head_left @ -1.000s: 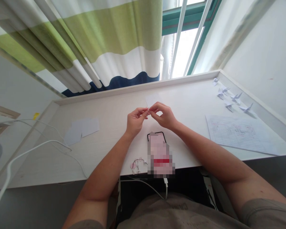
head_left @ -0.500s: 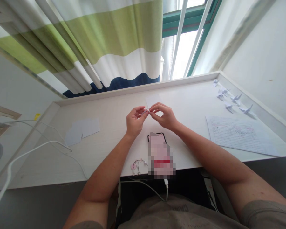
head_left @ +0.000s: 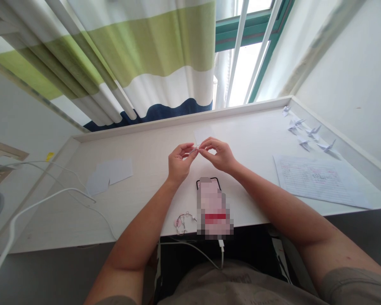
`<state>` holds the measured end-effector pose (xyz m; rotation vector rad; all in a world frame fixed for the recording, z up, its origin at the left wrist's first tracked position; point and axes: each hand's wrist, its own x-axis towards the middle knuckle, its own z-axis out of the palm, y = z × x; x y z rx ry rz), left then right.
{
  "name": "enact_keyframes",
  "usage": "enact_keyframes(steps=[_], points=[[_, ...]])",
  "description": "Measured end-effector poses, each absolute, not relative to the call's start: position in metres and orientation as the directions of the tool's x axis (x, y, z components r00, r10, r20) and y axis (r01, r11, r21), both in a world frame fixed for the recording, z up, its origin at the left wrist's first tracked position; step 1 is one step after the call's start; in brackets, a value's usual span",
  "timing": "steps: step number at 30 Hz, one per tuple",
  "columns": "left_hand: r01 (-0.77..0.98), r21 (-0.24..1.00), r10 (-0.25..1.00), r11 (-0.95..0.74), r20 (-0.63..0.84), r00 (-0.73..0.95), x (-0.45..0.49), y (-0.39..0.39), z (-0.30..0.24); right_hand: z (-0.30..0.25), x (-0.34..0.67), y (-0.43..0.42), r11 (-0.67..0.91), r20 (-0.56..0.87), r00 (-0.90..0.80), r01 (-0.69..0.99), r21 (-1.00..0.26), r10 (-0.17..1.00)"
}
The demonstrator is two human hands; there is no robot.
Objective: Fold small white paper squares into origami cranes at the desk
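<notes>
Both my hands meet over the middle of the white desk. My left hand pinches a small folded piece of white paper between thumb and fingers. From the other side my right hand grips the same paper with its fingertips. The fingers cover most of the piece, so its exact shape is hard to make out. Just beyond the hands lies a flat white paper sheet. Nearer my body, a phone with a pinkish, pixelated screen rests below the hands.
Several folded paper cranes stand at the right back, above a written sheet. Blank paper pieces lie at the left, near a white cable. A charm strap sits beside the phone, which has a charging cable attached.
Hardly anything differs. Both hands keep their hold on the folded paper, with only slight finger movement, and the camera view has shifted a little.
</notes>
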<state>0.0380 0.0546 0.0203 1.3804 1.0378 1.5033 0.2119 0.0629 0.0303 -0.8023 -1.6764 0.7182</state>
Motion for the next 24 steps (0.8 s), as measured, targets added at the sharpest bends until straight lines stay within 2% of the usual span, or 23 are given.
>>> enact_keyframes(steps=[3, 6, 10, 17, 24], points=[[-0.050, 0.947, 0.948, -0.317, 0.313, -0.063, 0.0376, 0.0549, 0.0192, 0.0285, 0.2109, 0.0636, 0.616, 0.595, -0.161, 0.154, -0.773, 0.787], [-0.036, 0.943, 0.940, -0.331, 0.326, -0.103, 0.0369, 0.0559, 0.0184, 0.0279, 0.2104, 0.0628, 0.663, 0.652, -0.133, 0.230, -0.713, 0.747], [-0.005, 0.936, 0.927, -0.352, 0.348, -0.143, 0.0362, 0.0574, 0.0177, 0.0281, 0.2093, 0.0609, 0.668, 0.660, -0.143, 0.297, -0.683, 0.738], [0.094, 0.919, 0.907, -0.382, 0.393, -0.154, 0.0361, 0.0551, 0.0206, 0.0289, 0.2056, 0.0598, 0.577, 0.565, -0.117, 0.188, -0.795, 0.817], [0.079, 0.920, 0.908, -0.383, 0.391, -0.152, 0.0360, 0.0557, 0.0191, 0.0246, 0.2065, 0.0646, 0.440, 0.432, -0.104, 0.081, -0.894, 0.896]])
